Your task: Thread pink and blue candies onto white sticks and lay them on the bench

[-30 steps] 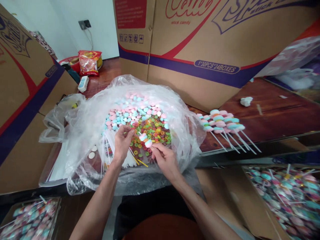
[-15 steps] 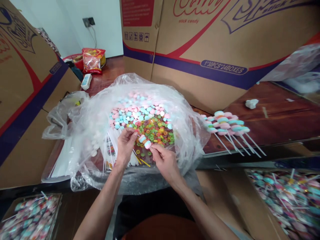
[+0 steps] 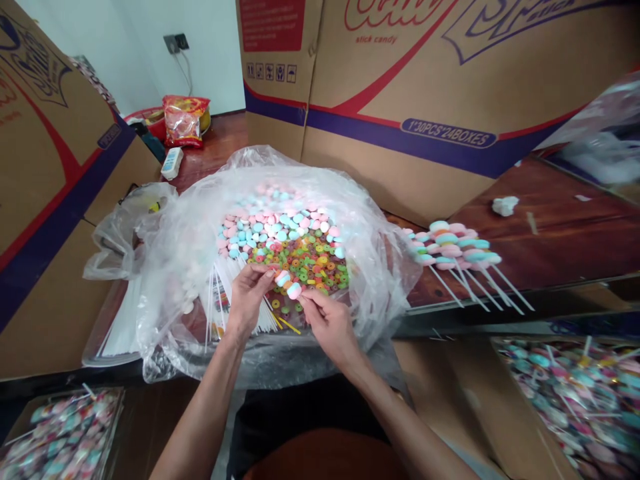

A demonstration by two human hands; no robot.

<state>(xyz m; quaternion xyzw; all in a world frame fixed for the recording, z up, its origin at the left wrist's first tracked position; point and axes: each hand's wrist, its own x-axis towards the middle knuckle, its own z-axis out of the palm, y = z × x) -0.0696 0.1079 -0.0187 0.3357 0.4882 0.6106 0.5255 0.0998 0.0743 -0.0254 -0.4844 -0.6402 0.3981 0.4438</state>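
A candy skewer (image 3: 289, 285) of pink, blue and white marshmallows with orange gummy rings between them is held between my hands. My right hand (image 3: 327, 323) is closed in a pinch at its lower right end, where the stick is mostly hidden. At the upper left end, my left hand (image 3: 250, 290) is closed, its thumb and finger pinched at an orange gummy ring. Below lie loose gummy rings (image 3: 320, 263) in green, yellow, orange and red. Loose marshmallows (image 3: 280, 223) are heaped behind them. White sticks (image 3: 227, 283) lie beside and under my left hand.
A clear plastic bag (image 3: 370, 227) surrounds the sweets. Finished candy skewers (image 3: 453, 247) are piled at the right. Large cardboard boxes (image 3: 380, 140) stand behind and at the left. Boxes of wrapped candy (image 3: 585, 400) sit low on both sides. A red candy packet (image 3: 185, 120) stands at the back.
My left hand has shifted slightly down and closer to the skewer's end, where an orange gummy ring now shows against the marshmallow. The skewer and right hand moved only slightly.
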